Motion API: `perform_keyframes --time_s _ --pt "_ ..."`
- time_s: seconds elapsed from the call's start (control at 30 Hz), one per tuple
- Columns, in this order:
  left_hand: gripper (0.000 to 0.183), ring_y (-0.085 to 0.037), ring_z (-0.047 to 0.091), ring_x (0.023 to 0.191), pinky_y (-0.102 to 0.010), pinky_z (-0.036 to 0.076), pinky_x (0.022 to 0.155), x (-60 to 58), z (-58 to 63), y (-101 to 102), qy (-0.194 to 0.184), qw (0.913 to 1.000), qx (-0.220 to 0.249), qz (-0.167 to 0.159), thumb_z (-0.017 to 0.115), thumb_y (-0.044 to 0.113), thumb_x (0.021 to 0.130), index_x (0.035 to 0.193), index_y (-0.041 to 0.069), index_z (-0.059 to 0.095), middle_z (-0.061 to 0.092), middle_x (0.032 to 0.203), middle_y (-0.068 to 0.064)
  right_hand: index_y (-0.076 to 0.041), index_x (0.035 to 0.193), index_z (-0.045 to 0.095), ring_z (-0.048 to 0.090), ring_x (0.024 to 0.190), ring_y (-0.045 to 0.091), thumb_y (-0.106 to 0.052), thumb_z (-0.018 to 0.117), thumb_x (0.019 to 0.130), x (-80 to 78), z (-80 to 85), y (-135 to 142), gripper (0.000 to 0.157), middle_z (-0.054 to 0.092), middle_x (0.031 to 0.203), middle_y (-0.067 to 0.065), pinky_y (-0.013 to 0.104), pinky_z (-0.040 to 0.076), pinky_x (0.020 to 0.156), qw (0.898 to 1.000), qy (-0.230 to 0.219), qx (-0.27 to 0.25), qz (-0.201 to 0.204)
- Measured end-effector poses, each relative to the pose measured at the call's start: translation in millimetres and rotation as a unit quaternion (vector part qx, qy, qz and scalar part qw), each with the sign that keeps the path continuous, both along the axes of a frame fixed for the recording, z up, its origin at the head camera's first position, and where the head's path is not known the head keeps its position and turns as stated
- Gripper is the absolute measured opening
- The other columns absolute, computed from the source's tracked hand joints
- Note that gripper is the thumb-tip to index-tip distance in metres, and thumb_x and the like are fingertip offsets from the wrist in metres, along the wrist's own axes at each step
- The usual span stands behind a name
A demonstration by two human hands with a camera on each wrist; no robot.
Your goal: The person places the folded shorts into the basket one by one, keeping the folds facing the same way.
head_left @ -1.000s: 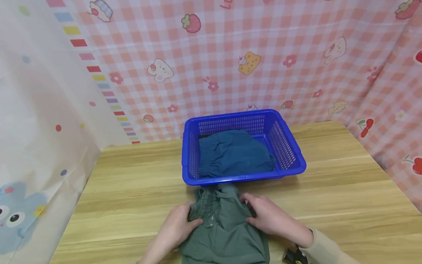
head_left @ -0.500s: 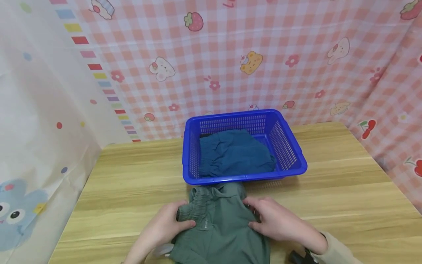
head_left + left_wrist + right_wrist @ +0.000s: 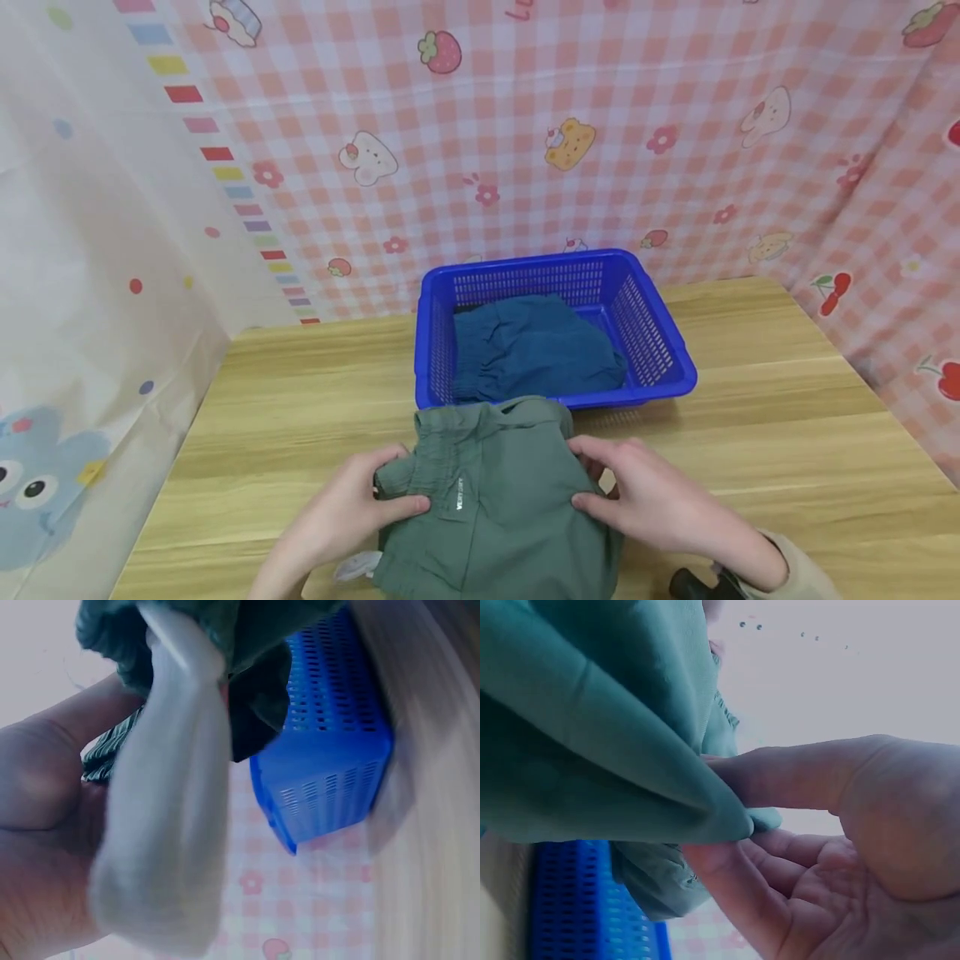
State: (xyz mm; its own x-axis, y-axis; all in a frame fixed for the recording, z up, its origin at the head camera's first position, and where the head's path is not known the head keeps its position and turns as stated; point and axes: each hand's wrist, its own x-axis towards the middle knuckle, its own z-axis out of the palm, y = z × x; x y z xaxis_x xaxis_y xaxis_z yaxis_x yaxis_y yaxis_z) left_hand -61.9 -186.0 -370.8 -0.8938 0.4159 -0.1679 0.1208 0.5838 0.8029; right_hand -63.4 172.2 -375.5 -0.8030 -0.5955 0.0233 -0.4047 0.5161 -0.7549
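Observation:
Green shorts [image 3: 517,492] with a gathered elastic waistband and a small white printed label hang between both hands, in front of the basket. My left hand [image 3: 352,504] grips the waistband side, thumb on top. My right hand [image 3: 645,496] pinches the opposite edge between thumb and fingers; the right wrist view shows the folded green cloth [image 3: 652,765] between them. A whitish tag or strip [image 3: 169,802] dangles from the shorts by the left palm. The far edge of the shorts overlaps the near rim of the blue basket [image 3: 675,383] in the head view.
Folded dark blue clothing [image 3: 532,346] with a gathered waistband lies inside the basket, which stands toward the back of the wooden table [image 3: 300,400]. A pink checked cloth [image 3: 465,125] hangs behind it. A black object [image 3: 693,586] shows by the right sleeve.
Both hands have spread farther apart, and the shorts have risen toward the camera, their far edge now covering part of the basket's front rim. The basket stays in place.

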Motion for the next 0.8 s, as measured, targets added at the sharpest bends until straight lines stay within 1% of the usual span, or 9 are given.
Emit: perform_keyframes --time_s 0.13,0.2,0.27,0.37,0.43,0.57,0.6,0.7,0.8 --pt "0.03 0.002 0.059 0.08 -0.02 0.055 0.073 0.5 6.7 -0.8 -0.001 0.9994 0.025 0.024 0.08 0.031 0.094 0.112 0.011 0.069 0.071 0.103 -0.003 -0.01 0.128 0.067 0.062 0.086 -0.006 -0.015 0.077 0.095 -1.3 7.0 2.7 0.034 0.074 0.098 -0.007 0.021 0.057 0.063 1.0 0.012 -0.013 -0.024" --pt "0.033 0.001 0.057 0.071 -0.021 0.054 0.068 1.4 10.6 -1.6 -0.001 0.999 0.029 0.035 0.081 0.03 0.093 0.116 0.01 0.069 0.072 0.103 -0.005 -0.01 0.13 0.067 0.062 0.088 -0.005 -0.015 0.077 0.096 -1.5 9.6 3.7 0.036 0.075 0.101 -0.005 0.022 0.058 0.063 0.999 0.015 -0.023 -0.033" --pt "0.037 0.0 0.053 0.063 -0.021 0.053 0.062 2.6 14.3 -2.1 0.003 0.9983 0.03 0.049 0.082 0.03 0.092 0.119 0.009 0.068 0.071 0.099 -0.005 -0.008 0.131 0.067 0.061 0.089 -0.004 -0.015 0.077 0.096 -1.4 11.8 4.6 0.037 0.075 0.105 -0.002 0.022 0.058 0.063 0.998 0.022 -0.035 -0.042" --pt "0.038 0.0 0.044 0.054 -0.022 0.047 0.054 3.9 19.0 -1.3 0.007 0.9964 0.036 0.077 0.084 0.029 0.09 0.118 0.009 0.067 0.064 0.085 0.0 -0.007 0.132 0.068 0.062 0.09 -0.003 -0.012 0.078 0.095 -1.4 14.3 5.4 0.038 0.076 0.106 0.001 0.023 0.059 0.063 0.995 0.039 -0.061 -0.061" --pt "0.038 0.0 0.051 0.057 -0.022 0.051 0.057 3.8 20.9 -0.2 0.009 0.994 0.063 0.09 0.083 0.025 0.091 0.119 0.007 0.067 0.065 0.084 0.001 -0.005 0.132 0.068 0.063 0.089 -0.003 -0.01 0.078 0.094 -1.7 15.4 5.7 0.04 0.077 0.106 0.002 0.023 0.06 0.065 0.992 0.052 -0.076 -0.081" --pt "0.037 -0.003 0.068 0.077 -0.024 0.06 0.071 1.9 23.1 5.1 0.007 0.9838 0.136 0.117 0.081 0.016 0.092 0.123 0.002 0.067 0.074 0.098 -0.006 -0.001 0.134 0.067 0.066 0.086 -0.004 -0.003 0.077 0.093 -3.3 16.5 5.1 0.042 0.077 0.102 0.006 0.025 0.062 0.066 0.983 0.075 -0.118 -0.118" --pt "0.038 -0.005 0.072 0.085 -0.025 0.062 0.077 1.1 23.6 7.1 0.009 0.9803 0.152 0.125 0.081 0.015 0.093 0.125 0.001 0.067 0.076 0.105 -0.007 0.001 0.134 0.066 0.066 0.086 -0.005 -0.001 0.076 0.093 -4.1 16.1 5.4 0.043 0.077 0.102 0.008 0.025 0.062 0.066 0.98 0.08 -0.129 -0.128" --pt "0.037 -0.007 0.074 0.089 -0.026 0.063 0.079 -1.1 25.8 15.5 0.015 0.97 0.178 0.165 0.081 0.014 0.092 0.123 0.0 0.067 0.078 0.104 0.0 0.004 0.134 0.065 0.065 0.085 -0.005 0.007 0.075 0.09 -7.0 14.5 5.6 0.045 0.075 0.101 0.006 0.023 0.06 0.064 0.968 0.103 -0.172 -0.153" --pt "0.038 -0.007 0.075 0.089 -0.025 0.063 0.079 -3.5 27.0 24.4 0.024 0.9574 0.199 0.208 0.082 0.01 0.091 0.124 -0.001 0.068 0.079 0.097 0.01 0.006 0.133 0.065 0.066 0.086 -0.004 0.013 0.074 0.088 -11.2 12.6 5.6 0.047 0.073 0.1 -0.007 0.021 0.06 0.065 0.954 0.116 -0.215 -0.174"
